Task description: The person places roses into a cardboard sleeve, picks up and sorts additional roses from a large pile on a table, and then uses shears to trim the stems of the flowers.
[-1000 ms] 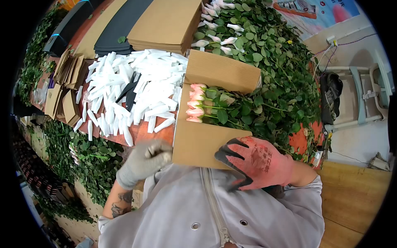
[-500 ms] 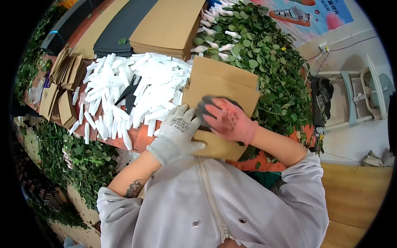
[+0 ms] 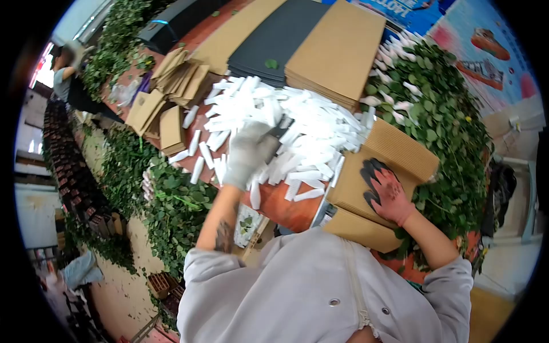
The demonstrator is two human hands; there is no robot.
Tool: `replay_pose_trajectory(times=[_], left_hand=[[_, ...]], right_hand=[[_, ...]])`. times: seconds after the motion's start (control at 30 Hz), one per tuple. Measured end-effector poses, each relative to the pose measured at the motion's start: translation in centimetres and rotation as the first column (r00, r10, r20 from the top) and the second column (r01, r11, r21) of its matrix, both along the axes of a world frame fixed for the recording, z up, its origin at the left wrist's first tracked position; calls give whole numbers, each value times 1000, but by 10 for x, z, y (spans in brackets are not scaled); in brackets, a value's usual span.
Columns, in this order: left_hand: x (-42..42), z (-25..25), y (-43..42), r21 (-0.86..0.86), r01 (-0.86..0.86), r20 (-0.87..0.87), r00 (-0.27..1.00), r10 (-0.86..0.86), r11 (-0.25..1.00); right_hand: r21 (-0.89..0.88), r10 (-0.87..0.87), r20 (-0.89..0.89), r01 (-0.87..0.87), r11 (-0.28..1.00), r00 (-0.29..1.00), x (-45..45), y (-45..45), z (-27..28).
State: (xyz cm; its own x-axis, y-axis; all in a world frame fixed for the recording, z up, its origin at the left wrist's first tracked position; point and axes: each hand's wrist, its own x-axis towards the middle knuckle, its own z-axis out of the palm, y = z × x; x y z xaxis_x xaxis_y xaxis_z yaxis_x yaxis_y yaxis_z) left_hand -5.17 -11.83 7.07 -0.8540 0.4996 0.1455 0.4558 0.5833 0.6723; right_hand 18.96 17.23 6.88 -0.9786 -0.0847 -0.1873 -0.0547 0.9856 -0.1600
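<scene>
My right hand (image 3: 387,191), in a red glove with dark fingertips, lies with fingers spread on a brown corrugated cardboard sheet (image 3: 394,147). That cardboard now covers the pink roses, whose heads are hidden. Over the left part of the pile of white mesh sleeves (image 3: 320,128) is my left hand (image 3: 251,150), in a pale grey glove. It is blurred, close to a dark strip in the pile, and whether its fingers hold anything is not clear.
Stacks of brown (image 3: 337,48) and dark grey sheets (image 3: 278,40) lie behind the pile. Folded cardboard pieces (image 3: 171,128) sit left of it. Leafy rose stems (image 3: 443,108) cover the right side. Another person (image 3: 71,80) stands at the far upper left.
The cardboard was folded over the roses, with both hands on it half a second ago. My left hand has since moved left to the white sleeves. The view has turned left.
</scene>
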Motion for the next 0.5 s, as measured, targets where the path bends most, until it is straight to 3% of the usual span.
replay_pose_trajectory(times=[0.03,0.07,0.1,0.13,0.17,0.23,0.3,0.43,0.5], left_hand=[[-46,-60,-33,23,-272,-388,885,259,962],[-76,-55,-68,-173,-446,-496,810,314,878],[-105,-60,-96,-139,-595,-438,754,490,791],[-128,-72,-125,-287,-746,-328,666,670,600],[-120,-25,-125,-468,-757,-313,625,715,457],[-138,-40,-153,-588,-744,-274,552,788,317],[-141,-38,-162,-632,-692,-116,530,840,349],[-143,-39,-181,-551,-685,-30,586,810,476],[-153,-62,-205,-314,-659,206,655,727,683]], right_hand=[[10,-9,-1,9,1000,1000,4,1,-3],[25,-21,-9,21,999,1000,2,2,-5],[19,-10,-24,11,1000,1000,0,0,-4],[18,-19,17,18,1000,1000,-1,0,-1],[19,-31,61,30,999,998,-3,-1,4],[31,-38,102,35,999,994,-7,-2,8],[49,-57,115,51,997,992,-4,-3,6],[71,-52,112,44,996,992,-5,-6,10],[41,-91,179,85,996,980,-10,-7,15]])
